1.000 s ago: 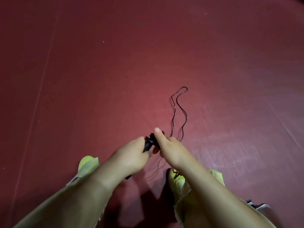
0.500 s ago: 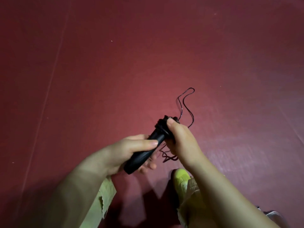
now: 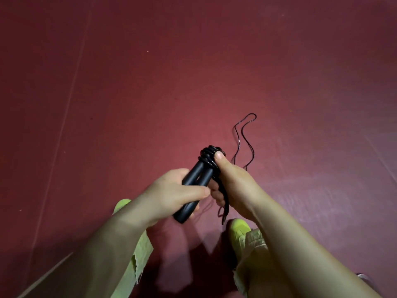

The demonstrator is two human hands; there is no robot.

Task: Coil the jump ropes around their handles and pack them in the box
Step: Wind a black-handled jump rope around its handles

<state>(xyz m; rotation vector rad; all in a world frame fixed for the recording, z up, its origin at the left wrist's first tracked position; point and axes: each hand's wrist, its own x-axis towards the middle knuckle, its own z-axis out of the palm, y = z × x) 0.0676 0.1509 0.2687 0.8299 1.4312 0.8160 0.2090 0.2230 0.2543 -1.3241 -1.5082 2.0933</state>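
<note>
Two black jump-rope handles (image 3: 196, 176) lie side by side, pointing up and to the right. My left hand (image 3: 171, 193) grips their lower half. Several turns of thin black rope (image 3: 209, 157) are wound round their upper ends. My right hand (image 3: 231, 181) holds that coil, with the thumb pressed on top of it. A loose loop of the rope (image 3: 245, 134) trails on the red floor beyond my right hand, and short strands (image 3: 223, 211) hang below it. No box is in view.
The red floor (image 3: 193, 72) stretches all around, with a faint seam line at the left. My yellow-green shoes (image 3: 238, 227) and trouser legs stand right below the hands. A small grey object (image 3: 363, 277) shows at the bottom right corner.
The handles have risen and tilted more upright. More rope is wound on their top, and the loose loop on the floor has grown shorter. My right thumb now presses the coil.
</note>
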